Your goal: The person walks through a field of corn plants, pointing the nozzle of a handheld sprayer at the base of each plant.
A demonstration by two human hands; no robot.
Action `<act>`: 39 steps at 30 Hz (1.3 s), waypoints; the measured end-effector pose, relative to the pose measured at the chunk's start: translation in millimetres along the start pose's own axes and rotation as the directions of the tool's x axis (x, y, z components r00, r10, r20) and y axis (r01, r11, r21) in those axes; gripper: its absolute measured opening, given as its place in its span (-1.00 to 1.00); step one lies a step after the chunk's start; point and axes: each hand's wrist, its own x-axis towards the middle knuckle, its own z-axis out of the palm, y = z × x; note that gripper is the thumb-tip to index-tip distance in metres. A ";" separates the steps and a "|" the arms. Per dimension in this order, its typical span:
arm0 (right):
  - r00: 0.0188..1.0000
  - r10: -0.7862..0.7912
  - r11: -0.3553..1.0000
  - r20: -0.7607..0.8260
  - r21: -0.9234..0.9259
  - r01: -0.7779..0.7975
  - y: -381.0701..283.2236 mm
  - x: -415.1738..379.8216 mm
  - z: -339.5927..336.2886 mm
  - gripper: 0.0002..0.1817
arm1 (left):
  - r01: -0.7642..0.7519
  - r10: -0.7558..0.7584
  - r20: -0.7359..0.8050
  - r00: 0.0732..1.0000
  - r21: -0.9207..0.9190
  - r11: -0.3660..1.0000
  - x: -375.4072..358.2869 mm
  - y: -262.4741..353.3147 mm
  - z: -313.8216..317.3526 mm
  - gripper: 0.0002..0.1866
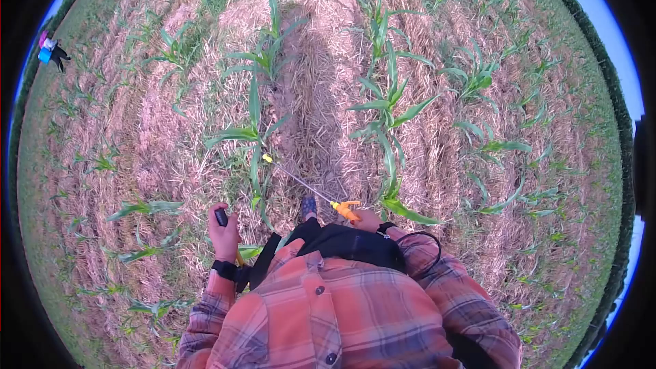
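Note:
My right hand (367, 221) is closed around the yellow-orange trigger handle of a spray wand (347, 209), in front of my waist. Its thin metal tube (301, 181) slants forward and left to a yellow nozzle (266, 158), close beside a young corn plant (255, 133) in the left row. Lower left, my left hand (223, 232) grips a lever with a black end (221, 216); a bit of orange shows below the fingers. Whether any spray leaves the nozzle cannot be made out.
Rows of young corn (393, 106) run ahead on both sides of a straw-covered strip (321, 61). One shoe (309, 205) shows between the rows. Far off at the left, another person (53, 49) stands with a blue container. A dark tree line borders the field.

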 end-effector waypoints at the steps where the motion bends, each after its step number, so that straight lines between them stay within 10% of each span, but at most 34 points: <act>1: 1.000 0.009 1.000 0.001 0.016 -0.009 -7.3 4.5 -6.1 -0.72 | -0.009 0.009 -0.001 1.000 0.003 1.000 8.2 3.8 -0.3 -0.77; 7: 0.984 0.140 0.990 -0.112 -0.004 -0.141 -5.9 28.6 -37.8 -0.70 | 0.019 -0.017 0.038 0.999 -0.043 0.999 55.8 15.9 3.6 -0.77; 17: 0.666 0.443 0.877 -0.600 0.138 -0.460 29.7 62.5 -106.1 -0.68 | -0.012 0.014 0.055 0.998 -0.033 0.999 106.1 25.6 19.1 -0.77; 25: 0.547 0.552 0.797 -0.629 0.205 -0.568 42.7 94.1 -126.9 -0.62 | -0.033 0.034 0.007 0.999 -0.077 0.997 124.8 43.0 33.3 -0.77; 31: 0.754 0.440 0.887 -0.488 0.104 -0.450 42.4 143.2 -130.6 -0.66 | -0.027 0.021 -0.086 0.996 -0.070 0.997 143.0 61.0 64.0 -0.77; 33: 0.847 0.105 0.975 -0.522 -0.111 -0.190 49.4 162.1 -132.1 -0.72 | -0.038 0.033 -0.081 0.996 -0.058 0.998 151.5 71.7 80.0 -0.77; 36: 0.968 0.082 0.997 -0.235 0.012 -0.082 27.5 166.8 -165.1 -0.78 | -0.052 0.050 -0.075 0.996 -0.027 0.998 165.9 85.7 106.5 -0.76; 39: 0.955 0.031 0.999 -0.294 0.025 -0.025 51.6 192.4 -178.3 -0.82 | -0.060 0.060 -0.085 0.995 0.001 0.998 181.4 95.0 135.6 -0.76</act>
